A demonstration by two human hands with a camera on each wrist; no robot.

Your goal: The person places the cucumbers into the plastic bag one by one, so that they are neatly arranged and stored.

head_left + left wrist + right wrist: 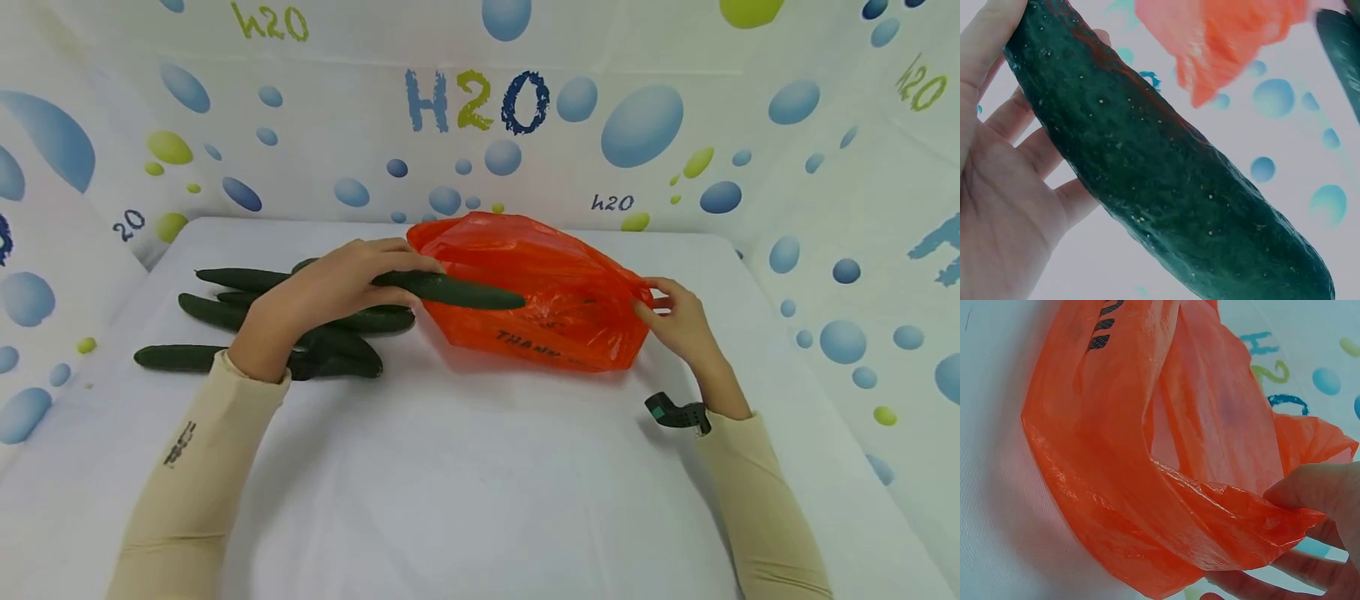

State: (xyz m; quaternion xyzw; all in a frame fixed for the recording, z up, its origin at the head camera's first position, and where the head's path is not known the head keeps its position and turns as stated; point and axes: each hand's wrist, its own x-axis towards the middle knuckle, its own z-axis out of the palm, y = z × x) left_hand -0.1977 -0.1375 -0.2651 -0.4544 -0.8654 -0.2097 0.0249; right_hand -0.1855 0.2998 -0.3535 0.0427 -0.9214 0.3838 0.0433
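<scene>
A dark green cucumber (476, 292) is gripped near one end by my left hand (318, 287), its free end pointing right across the front of a red plastic bag (525, 337). In the left wrist view the bumpy cucumber (1147, 156) fills the middle, with thumb and fingers on either side of it. My right hand (681, 321) pinches the bag's edge at its right end. The right wrist view shows the bag (1097, 462) hanging partly open, its rim held between thumb and fingers. Dark printed letters mark the bag's front.
Several more cucumbers (341, 350) lie loosely grouped on the white table (480, 475), under and beside my left forearm. A black wrist device (678, 414) sits at my right cuff. Behind the table hangs a white cloth (315, 100) with blue and green spots and lettering.
</scene>
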